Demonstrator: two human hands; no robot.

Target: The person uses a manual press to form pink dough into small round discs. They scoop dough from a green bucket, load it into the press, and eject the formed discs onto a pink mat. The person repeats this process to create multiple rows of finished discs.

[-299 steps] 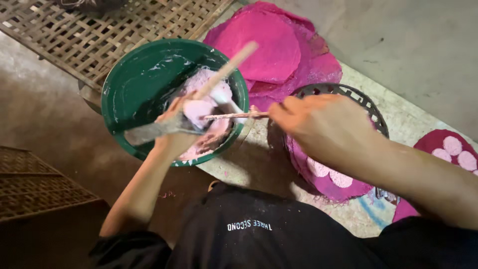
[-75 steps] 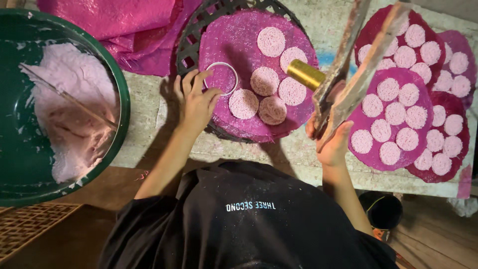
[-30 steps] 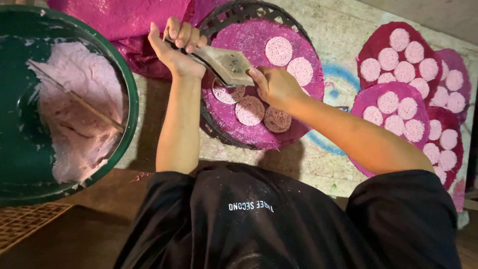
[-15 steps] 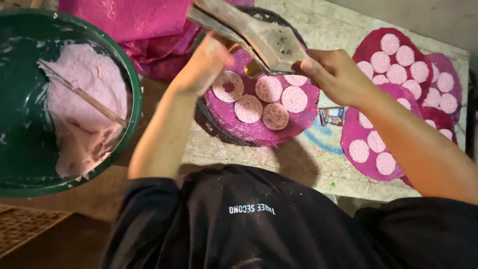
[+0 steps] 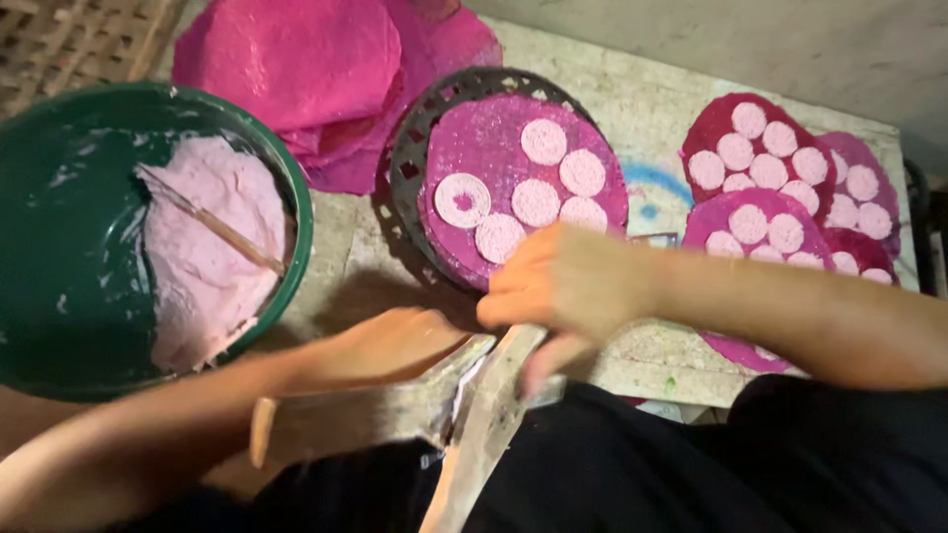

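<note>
My hands, left [image 5: 395,345] and right [image 5: 563,286], close together, each grip a stiff, paste-smeared wooden paddle [image 5: 484,415] near its middle, just below the round tray [image 5: 415,148] of soft, fragile pink discs [image 5: 538,200].

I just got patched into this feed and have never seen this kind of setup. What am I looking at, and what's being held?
This is one camera worn on a person's head, looking down at their own bare hands. The left hand and right hand both grip a paste-smeared wooden tool near the lap. On the stone surface sits a dark round tray with a magenta sheet carrying pale pink discs. Left is a green basin of pink paste with a stick in it. More disc-covered sheets lie to the right.
</note>
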